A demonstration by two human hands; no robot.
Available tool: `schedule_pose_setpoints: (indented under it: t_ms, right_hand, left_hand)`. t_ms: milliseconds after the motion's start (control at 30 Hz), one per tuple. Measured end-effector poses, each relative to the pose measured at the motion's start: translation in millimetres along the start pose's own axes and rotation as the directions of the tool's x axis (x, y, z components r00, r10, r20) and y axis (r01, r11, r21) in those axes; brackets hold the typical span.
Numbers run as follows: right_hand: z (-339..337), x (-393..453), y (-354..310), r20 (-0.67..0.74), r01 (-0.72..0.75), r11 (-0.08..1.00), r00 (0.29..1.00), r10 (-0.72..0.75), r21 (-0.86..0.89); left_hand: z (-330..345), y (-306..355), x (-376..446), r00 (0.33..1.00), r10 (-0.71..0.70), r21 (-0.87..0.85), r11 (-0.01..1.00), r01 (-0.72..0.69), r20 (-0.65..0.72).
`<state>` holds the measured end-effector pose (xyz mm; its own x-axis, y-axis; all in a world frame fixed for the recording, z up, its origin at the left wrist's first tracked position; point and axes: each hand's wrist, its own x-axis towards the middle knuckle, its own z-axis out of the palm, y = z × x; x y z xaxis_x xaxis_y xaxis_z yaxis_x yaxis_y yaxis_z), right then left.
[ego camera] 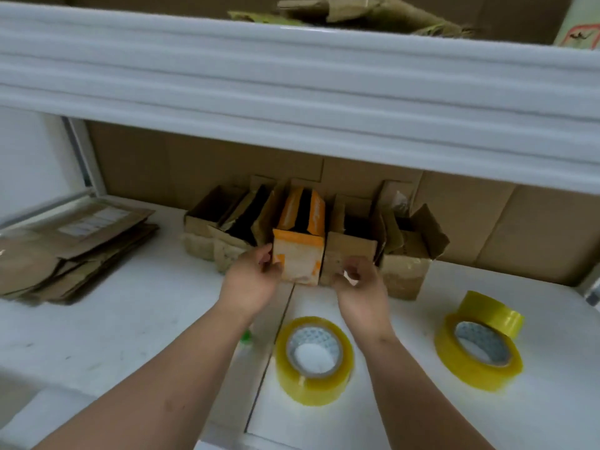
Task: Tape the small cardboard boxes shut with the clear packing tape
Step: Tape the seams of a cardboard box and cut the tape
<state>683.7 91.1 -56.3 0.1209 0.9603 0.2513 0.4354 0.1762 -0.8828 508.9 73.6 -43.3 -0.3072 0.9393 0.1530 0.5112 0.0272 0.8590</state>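
My left hand [251, 280] has its fingers [264, 254] curled round the near left edge of the orange-and-white box [298, 254], thumb on its front face. My right hand [360, 287] sits just beside it, fingers [354, 271] bent in against the front of the plain brown box [352, 254]; motion blur keeps me from telling whether they pinch a flap or only touch the card. Both boxes stand upright, flaps open, in a row of small open cardboard boxes [224, 222] running out to either side of my fingers against the cardboard back wall.

Nearer to me than my fingers, a roll of clear packing tape [314, 358] lies flat on the bench [113, 319] between my wrists. Two more rolls [479, 352] lie well off to the right. Far left of my fingers lies a stack of flattened cardboard [71, 248].

I judge I'm only picking a box out of the row; nothing is taped yet. Next I'd draw the orange one toward me, fold its flaps down, then reach back for the nearest roll.
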Motion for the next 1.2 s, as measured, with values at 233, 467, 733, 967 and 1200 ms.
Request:
schedule_pose_setpoints:
  t_ms: [233,467,733,967,1200]
  right_hand:
    - [151,-62,-78,0.204,0.038,0.994,0.977,-0.058,0.102]
    - [270,-117,-111,0.482,-0.011,1.0,0.876,-0.002,0.024]
    - [361,-84,-143,0.505,0.137,0.986,0.86,-0.074,-0.09]
    - [415,-44,-153,0.446,0.192,0.974,0.887,-0.117,-0.125]
    - [439,-40,-153,0.52,0.231,0.913,0.854,-0.024,-0.337]
  left_hand:
    - [-154,-104,-16,0.984,-0.093,0.155,0.981,0.117,-0.153]
    - [-267,-192,-23,0.936,-0.243,0.249,0.919,0.306,-0.256]
    - [-312,-250,10,0.943,-0.197,0.44,0.846,0.302,-0.268]
    - [-313,-269,57,0.968,-0.207,0.583,0.773,0.249,-0.14]
    - [-315,-285,76,0.959,-0.202,0.377,0.888,0.265,-0.199]
